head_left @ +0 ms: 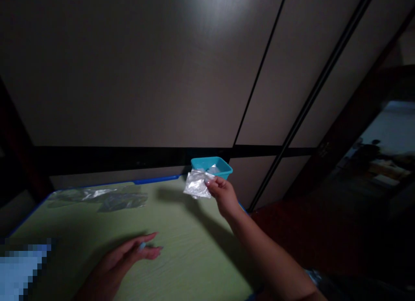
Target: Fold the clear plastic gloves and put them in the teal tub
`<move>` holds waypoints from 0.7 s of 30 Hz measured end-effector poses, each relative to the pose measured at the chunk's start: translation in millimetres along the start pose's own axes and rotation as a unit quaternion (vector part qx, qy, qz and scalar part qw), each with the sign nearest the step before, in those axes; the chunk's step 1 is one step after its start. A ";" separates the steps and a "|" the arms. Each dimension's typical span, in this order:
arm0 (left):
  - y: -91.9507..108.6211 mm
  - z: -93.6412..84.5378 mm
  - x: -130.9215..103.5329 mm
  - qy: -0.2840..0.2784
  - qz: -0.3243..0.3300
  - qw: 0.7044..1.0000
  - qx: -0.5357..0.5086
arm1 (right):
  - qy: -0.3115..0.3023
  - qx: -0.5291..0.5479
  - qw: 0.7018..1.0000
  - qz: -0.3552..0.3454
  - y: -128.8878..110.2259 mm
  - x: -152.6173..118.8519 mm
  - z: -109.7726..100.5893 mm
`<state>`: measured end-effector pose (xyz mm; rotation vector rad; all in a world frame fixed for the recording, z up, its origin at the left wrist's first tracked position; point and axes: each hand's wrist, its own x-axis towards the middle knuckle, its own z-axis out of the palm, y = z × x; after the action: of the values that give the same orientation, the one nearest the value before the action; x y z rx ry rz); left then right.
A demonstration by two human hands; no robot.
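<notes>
My right hand pinches a crinkled, roughly square piece of silver foil between thumb and fingers. It holds the foil above the table's far edge, just in front of a turquoise plastic basket. Inside the basket lies some more shiny silvery material, partly hidden by the foil. My left hand hovers low over the table with thumb and fingers stretched out and apart, gripping nothing. A small light-blue spot shows among its fingers; what it is I cannot make out.
Clear crumpled plastic bags lie along the far left of the green, blue-edged table. Behind it stands a large cabinet with panel doors. To the right are a reddish floor and a dim doorway. A pixelated patch covers the lower left.
</notes>
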<state>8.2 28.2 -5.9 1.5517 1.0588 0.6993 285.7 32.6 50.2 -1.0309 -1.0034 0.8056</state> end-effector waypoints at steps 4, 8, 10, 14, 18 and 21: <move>-7.7 -1.8 3.2 -0.016 -0.003 1.000 0.005 | 0.051 -0.130 0.990 -0.038 -23.8 53.4 -22.2; -3.1 -3.6 2.2 -0.035 0.021 0.999 0.009 | 0.065 -0.200 0.978 0.009 -25.0 111.9 -39.9; -0.9 -4.0 2.1 -0.042 0.028 0.999 0.009 | 0.059 -0.248 0.965 0.059 -18.2 134.5 -45.1; -5.7 -3.3 4.6 -0.052 0.028 0.998 0.000 | 0.034 -0.335 0.929 0.150 0.4 161.8 -45.0; -11.7 -2.5 4.9 -0.050 0.031 0.998 0.016 | -0.001 -0.402 0.891 0.211 14.0 174.5 -37.2; -11.2 -2.8 2.1 -0.036 0.034 0.998 0.042 | -0.033 -0.434 0.868 0.240 19.7 180.2 -34.2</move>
<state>3.7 31.6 -16.1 1.6788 0.9975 0.6468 378.0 190.3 75.4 -2.1046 -1.2153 0.7886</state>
